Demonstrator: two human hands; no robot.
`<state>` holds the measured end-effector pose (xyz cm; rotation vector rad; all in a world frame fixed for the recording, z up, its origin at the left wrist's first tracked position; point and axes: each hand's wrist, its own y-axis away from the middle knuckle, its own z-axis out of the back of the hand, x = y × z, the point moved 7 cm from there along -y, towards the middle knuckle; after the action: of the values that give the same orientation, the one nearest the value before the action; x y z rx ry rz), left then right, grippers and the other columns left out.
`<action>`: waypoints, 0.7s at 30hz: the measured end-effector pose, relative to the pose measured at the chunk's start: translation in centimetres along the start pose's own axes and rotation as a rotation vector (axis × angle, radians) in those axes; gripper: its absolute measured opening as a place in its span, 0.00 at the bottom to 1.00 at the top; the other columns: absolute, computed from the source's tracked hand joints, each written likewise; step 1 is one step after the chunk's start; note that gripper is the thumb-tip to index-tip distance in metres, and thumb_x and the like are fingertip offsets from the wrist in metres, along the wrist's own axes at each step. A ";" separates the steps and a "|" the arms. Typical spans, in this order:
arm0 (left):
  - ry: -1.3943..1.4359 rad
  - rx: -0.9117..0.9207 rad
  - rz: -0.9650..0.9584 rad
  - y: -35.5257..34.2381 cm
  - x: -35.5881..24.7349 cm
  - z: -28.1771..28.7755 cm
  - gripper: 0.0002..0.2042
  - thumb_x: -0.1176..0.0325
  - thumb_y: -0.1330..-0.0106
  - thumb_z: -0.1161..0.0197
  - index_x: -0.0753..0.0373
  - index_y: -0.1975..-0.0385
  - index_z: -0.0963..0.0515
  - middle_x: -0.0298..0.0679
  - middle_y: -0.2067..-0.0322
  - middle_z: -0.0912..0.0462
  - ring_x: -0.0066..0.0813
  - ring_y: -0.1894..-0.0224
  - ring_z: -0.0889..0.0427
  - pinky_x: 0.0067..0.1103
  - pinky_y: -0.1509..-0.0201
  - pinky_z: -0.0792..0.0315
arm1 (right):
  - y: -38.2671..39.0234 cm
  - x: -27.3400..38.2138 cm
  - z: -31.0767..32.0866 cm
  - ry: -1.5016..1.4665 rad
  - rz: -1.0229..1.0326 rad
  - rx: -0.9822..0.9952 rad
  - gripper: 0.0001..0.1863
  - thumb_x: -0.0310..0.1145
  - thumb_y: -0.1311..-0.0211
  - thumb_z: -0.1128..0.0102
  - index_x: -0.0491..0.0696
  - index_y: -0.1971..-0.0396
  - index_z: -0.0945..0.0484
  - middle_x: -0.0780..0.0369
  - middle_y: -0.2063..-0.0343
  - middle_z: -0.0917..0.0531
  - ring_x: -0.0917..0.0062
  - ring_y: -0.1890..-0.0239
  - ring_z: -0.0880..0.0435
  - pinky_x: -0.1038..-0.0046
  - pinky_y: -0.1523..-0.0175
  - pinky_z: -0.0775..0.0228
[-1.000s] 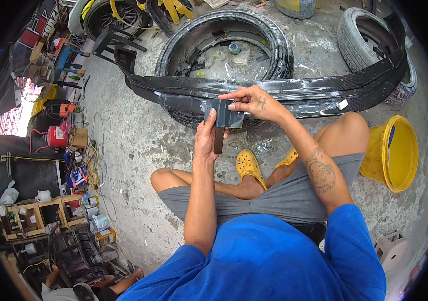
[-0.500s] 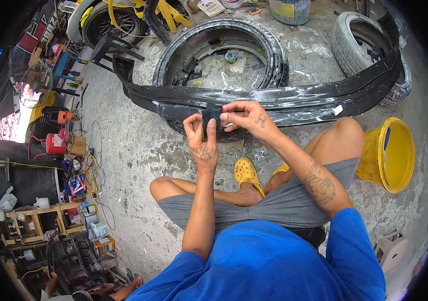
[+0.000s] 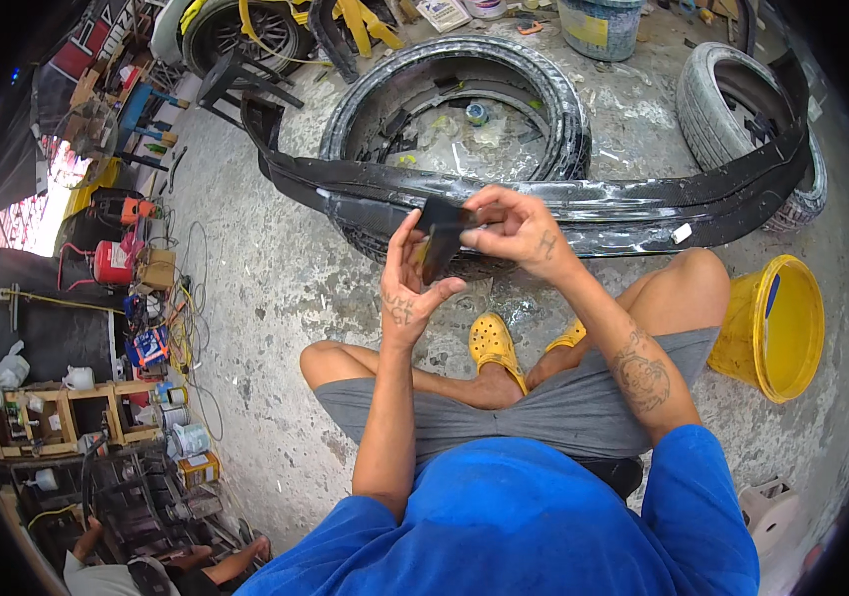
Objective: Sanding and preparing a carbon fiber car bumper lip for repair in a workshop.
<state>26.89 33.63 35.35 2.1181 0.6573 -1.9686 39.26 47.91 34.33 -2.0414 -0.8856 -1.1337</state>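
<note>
Over the long black car-body strip (image 3: 623, 209), my right hand (image 3: 509, 233) pinches a small dark block-like piece (image 3: 436, 226) at its right side, thumb and fingers together on it. My left hand (image 3: 409, 278) has its fingers curled loosely against the piece's left side, its thumb stretched out below, apart from it. The piece is tilted, with a yellowish patch on its underside. The strip lies across a large tire (image 3: 563, 109) and reaches over a second, greyer tire (image 3: 702, 114) at the right. A small white piece (image 3: 682, 233) rests on the strip.
A yellow bucket (image 3: 802, 308) stands by my right knee, a grey bucket (image 3: 598, 30) behind the tires. Along the left are a red machine (image 3: 111, 261), cables and wooden shelving (image 3: 72, 427) with containers. Another person (image 3: 86, 571) is at the lower left. Yellow clogs (image 3: 492, 348) are on my feet.
The dark piece has turned and tilted in my hands. My left thumb has come off it and swung downward to the right. My right hand has stayed pinched on it, shifting slightly.
</note>
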 end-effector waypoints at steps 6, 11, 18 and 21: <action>-0.066 0.023 -0.028 0.0 -0.6 1.4 0.62 0.71 0.57 0.09 0.64 0.19 0.43 0.45 0.31 0.27 0.36 0.32 0.23 0.29 0.28 0.29 | -0.9 0.8 3.3 -0.441 0.041 0.018 0.18 0.26 0.27 0.35 0.43 0.41 0.23 0.57 0.45 0.15 0.71 0.47 0.11 0.62 0.45 0.10; -0.109 0.099 -0.086 -0.2 -2.1 0.6 0.66 0.70 0.63 0.07 0.62 0.19 0.43 0.45 0.32 0.25 0.31 0.39 0.20 0.27 0.36 0.25 | -0.9 0.6 4.2 -0.605 0.084 0.076 0.19 0.30 0.25 0.36 0.43 0.39 0.24 0.56 0.46 0.14 0.69 0.48 0.10 0.62 0.46 0.10; -0.081 0.129 -0.073 0.1 -3.1 -0.9 0.65 0.71 0.62 0.08 0.62 0.19 0.43 0.45 0.32 0.24 0.31 0.39 0.19 0.27 0.37 0.24 | -0.7 -1.5 5.1 -0.759 0.025 -0.166 0.19 0.40 0.24 0.34 0.42 0.44 0.21 0.58 0.51 0.12 0.72 0.51 0.10 0.69 0.44 0.12; -0.102 0.120 -0.058 0.0 -3.0 -1.2 0.64 0.67 0.59 0.08 0.67 0.19 0.44 0.48 0.32 0.25 0.32 0.39 0.20 0.28 0.37 0.24 | -0.6 -1.7 5.0 -0.718 -0.029 -0.266 0.18 0.38 0.24 0.34 0.42 0.44 0.21 0.57 0.50 0.12 0.71 0.53 0.10 0.68 0.43 0.13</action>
<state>27.87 33.52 38.38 2.0689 0.6030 -2.1826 40.39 51.73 30.81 -2.7283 -1.1381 -0.5301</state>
